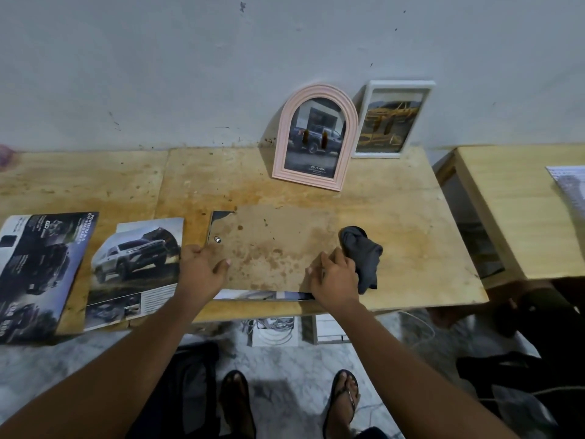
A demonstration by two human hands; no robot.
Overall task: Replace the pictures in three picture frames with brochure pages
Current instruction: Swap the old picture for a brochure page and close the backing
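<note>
A brown stained backing board (269, 251) lies flat on the wooden table (411, 236), over a face-down frame whose dark corner (218, 216) and printed lower edge show. My left hand (201, 267) grips the board's left edge, thumb on top. My right hand (334, 277) holds its right edge. A dark grey cloth (364, 255) lies against my right hand; I cannot tell whether the hand holds it. A pink arched frame (316, 134) with a dark car picture and a white rectangular frame (391, 118) with a yellow picture lean on the wall. Two loose brochure pages lie to the left: a dark page (41, 274) and a silver SUV page (136, 267).
A second light wooden table (519, 210) stands to the right across a narrow gap, with a printed sheet (569, 188) on it. Under the main table are white boxes and cables (275, 331). My sandalled feet (343, 397) stand on a marbled floor. A dark bag (506, 369) lies at lower right.
</note>
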